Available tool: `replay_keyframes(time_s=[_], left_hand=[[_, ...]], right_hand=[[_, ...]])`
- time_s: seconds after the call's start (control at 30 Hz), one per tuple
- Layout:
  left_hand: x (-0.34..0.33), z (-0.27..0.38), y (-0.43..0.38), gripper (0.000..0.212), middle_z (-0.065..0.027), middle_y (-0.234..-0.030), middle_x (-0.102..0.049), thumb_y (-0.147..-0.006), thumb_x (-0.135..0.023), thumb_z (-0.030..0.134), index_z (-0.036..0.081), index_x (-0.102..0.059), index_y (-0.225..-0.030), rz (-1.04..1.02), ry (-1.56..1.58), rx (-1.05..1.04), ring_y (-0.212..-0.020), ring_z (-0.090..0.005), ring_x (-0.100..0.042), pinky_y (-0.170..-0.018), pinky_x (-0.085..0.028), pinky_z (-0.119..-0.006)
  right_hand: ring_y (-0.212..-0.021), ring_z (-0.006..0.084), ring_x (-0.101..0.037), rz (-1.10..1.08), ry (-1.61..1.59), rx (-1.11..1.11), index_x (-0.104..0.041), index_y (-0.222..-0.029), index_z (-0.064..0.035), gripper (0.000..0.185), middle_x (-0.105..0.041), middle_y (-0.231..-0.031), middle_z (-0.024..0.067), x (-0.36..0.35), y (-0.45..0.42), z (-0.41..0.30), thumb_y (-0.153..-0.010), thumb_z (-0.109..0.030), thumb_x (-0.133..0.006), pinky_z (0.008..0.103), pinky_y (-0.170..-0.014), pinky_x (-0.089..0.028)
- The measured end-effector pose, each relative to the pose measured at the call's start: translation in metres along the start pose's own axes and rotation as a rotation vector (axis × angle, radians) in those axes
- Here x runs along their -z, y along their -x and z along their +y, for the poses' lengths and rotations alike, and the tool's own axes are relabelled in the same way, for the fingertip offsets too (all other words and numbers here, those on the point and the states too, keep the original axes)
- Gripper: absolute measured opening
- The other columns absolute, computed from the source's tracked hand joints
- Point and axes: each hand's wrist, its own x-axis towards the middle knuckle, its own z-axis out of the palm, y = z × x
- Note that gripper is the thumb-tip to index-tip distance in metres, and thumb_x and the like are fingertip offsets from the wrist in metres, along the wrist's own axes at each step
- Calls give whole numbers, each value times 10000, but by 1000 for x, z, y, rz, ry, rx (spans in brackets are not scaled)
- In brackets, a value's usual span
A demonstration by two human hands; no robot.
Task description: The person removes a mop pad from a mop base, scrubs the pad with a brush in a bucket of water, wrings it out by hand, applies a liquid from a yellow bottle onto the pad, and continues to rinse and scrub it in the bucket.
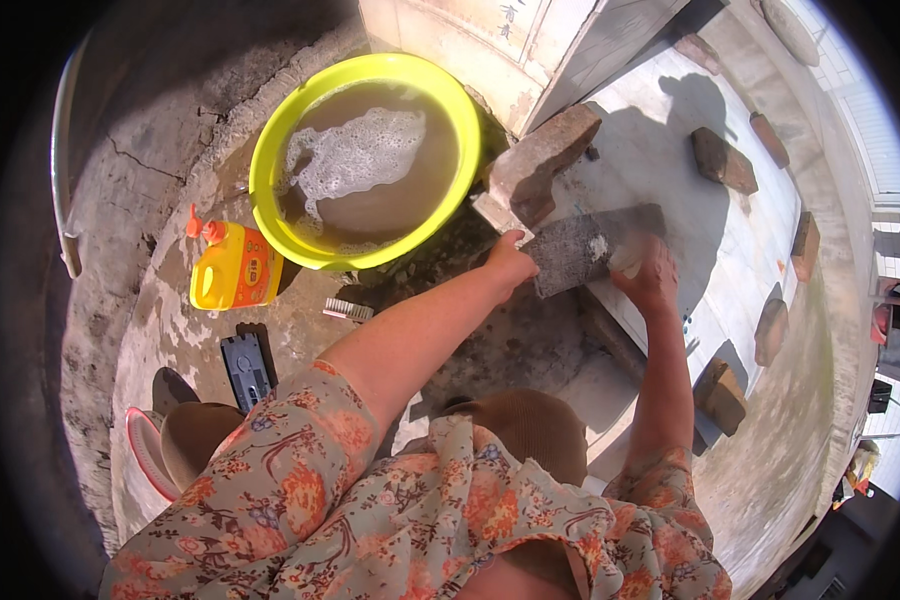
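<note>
A dark grey, rough-surfaced piece of material [566, 251], probably cloth, lies across the near left end of a pale slab [615, 161], with a whitish patch on it. My left hand [511, 266] grips its left edge, thumb uppermost. Over its right part is my right hand [649, 276], blurred, fingers bent; something pale shows at the fingers, too blurred to name. Up and left of my hands stands a yellow-green basin [465, 150] of murky water with foam. A white-bristled brush [348, 309] lies on the ground below it.
Left of the basin stands a yellow pump jug [232, 266], with a dark plastic object [246, 371] below it. Bricks [544, 161] rest by the slab's left corner; more, such as one brick [724, 161], sit on and around it. A panel [465, 45] bearing writing stands behind.
</note>
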Motion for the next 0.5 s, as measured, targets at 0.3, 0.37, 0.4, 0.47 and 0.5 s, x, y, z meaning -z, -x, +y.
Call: replay_keyframes(time_s=[0.3,0.37,0.4,0.47,0.5], left_hand=[[2,-7,-5,644,-144,-1022,-489,-648,-583,-94,59,-364,-1235,-36,-10,-2,-791,-203,-549,-647,-475,-288],[4,-8,-8,637,-134,-993,-492,-650,-583,-94,56,-365,-1230,-33,-8,-1,-784,-198,-546,-648,-474,-285],[4,-8,-9,633,-130,-976,-491,-653,-583,-95,51,-364,-1229,-44,0,-24,-779,-193,-543,-651,-473,-283],[4,-8,-9,629,-125,-960,-490,-655,-583,-95,46,-362,-1227,-55,11,-46,-774,-189,-539,-653,-471,-281],[4,-7,-8,626,-120,-945,-491,-655,-584,-96,43,-364,-1224,-54,-9,-37,-770,-186,-538,-651,-471,-281]], right_hand=[[-979,356,-466,258,-250,-193,-371,-1130,12,695,-472,-1055,196,-12,26,33,-596,-258,-725,397,-849,-388],[-998,354,-464,233,-253,-214,-371,-1135,18,707,-469,-1072,209,-9,30,33,-589,-248,-731,393,-860,-383],[-1005,354,-462,188,-203,-174,-371,-1138,17,710,-468,-1080,208,-8,30,34,-586,-244,-734,394,-862,-382],[-1012,355,-460,142,-152,-134,-372,-1141,16,713,-466,-1088,207,-8,31,34,-583,-239,-736,395,-864,-381],[-1014,353,-459,155,-133,-123,-375,-1138,15,710,-468,-1088,205,-6,31,34,-583,-240,-736,396,-864,-380]])
